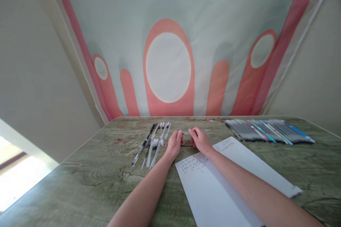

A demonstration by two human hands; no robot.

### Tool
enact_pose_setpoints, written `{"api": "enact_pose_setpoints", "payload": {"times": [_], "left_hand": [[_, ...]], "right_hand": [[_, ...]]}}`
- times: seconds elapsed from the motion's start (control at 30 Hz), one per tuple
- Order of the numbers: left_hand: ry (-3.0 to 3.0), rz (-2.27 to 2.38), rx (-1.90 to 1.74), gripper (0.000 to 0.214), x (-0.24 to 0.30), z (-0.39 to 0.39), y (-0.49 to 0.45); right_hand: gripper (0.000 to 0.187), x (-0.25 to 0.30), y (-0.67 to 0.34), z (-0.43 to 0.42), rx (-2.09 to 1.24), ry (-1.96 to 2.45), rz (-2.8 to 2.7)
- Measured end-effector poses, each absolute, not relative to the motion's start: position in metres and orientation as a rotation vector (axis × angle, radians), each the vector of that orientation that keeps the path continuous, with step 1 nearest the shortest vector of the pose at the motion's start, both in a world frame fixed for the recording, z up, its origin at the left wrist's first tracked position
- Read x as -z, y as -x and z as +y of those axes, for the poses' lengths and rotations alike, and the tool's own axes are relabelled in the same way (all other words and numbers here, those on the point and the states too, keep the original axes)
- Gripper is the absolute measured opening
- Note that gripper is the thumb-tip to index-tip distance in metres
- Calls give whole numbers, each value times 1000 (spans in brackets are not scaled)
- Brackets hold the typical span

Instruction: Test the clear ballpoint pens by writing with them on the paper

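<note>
Both hands meet in front of me above the wooden table (103,181). My left hand (174,144) is closed, its thumb and fingers pinched at one end of a thin pen (185,133). Close by on the right, my right hand (198,139) pinches the same slim pen, whose clear, narrow end seems to stick out past the knuckles. Fingers cover most of it, so its exact parts are hard to make out. Left of my left hand lie clear and white pen parts (150,152) in two rows, with dark-tipped pens (139,152) beside them.
Under my right forearm lies an open notebook (221,184) with handwriting near its top. A long row of pens (266,131), mostly grey with some blue and pink, lies at the back right. A printed backdrop (170,7) rises behind the table's far edge.
</note>
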State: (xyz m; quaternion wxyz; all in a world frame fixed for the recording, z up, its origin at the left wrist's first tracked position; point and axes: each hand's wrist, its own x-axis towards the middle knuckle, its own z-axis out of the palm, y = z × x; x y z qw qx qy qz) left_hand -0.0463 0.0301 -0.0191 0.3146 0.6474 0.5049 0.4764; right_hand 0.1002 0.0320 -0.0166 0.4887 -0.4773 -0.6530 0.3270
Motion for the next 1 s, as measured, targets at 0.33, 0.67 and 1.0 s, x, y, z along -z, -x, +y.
{"api": "enact_pose_setpoints", "payload": {"times": [0.33,0.67,1.0], "left_hand": [[-1850,1320,-1301,25,18,26,46],[-1778,1359,-1314,32,17,24,43],[-1761,1423,-1250,41,25,33,48]], "right_hand": [[36,17,-101,33,-808,1177,-1578],[36,16,-101,32,-797,1176,-1546],[33,16,-99,29,-718,1185,-1654]]}}
